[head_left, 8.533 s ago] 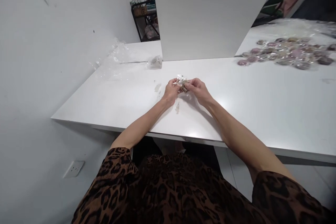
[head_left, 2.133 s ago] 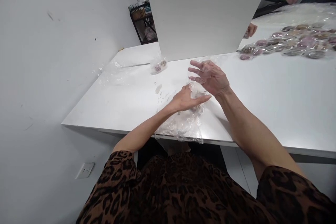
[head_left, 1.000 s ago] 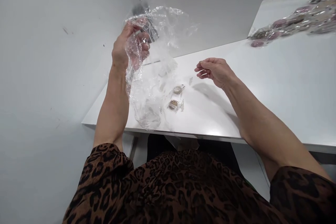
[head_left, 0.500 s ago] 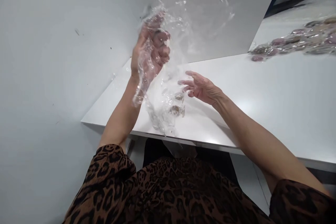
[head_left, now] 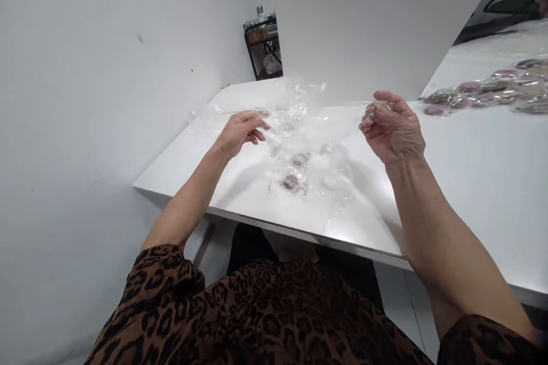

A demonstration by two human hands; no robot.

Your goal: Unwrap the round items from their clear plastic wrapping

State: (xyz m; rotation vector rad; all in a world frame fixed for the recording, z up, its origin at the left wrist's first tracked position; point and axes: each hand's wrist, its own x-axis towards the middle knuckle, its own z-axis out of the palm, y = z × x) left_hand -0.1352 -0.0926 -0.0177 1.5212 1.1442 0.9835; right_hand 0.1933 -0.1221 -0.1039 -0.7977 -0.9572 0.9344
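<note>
A clear, crinkled plastic bag (head_left: 295, 111) stretches between my two hands above the white table (head_left: 171, 174). My left hand (head_left: 244, 131) pinches its left edge, thumb and fingers closed. On the other side, my right hand (head_left: 394, 128) grips the right edge with curled fingers. Two small brownish round pieces show between and below my hands, a nearer one (head_left: 291, 182) and a farther one (head_left: 300, 159). Clear film lies about them; whether they are inside the bag or under it, I cannot tell.
A row of plastic-wrapped pink and brown pieces (head_left: 475, 94) lies at the table's right. A pale upright panel (head_left: 363, 23) stands behind the table, a wall (head_left: 85, 97) on the left. Beyond is a dark shelf (head_left: 263, 45) with boxes.
My left hand has come down from its raised position inside the film. My right hand has moved right and up and now grips the plastic, which is spread between both hands.
</note>
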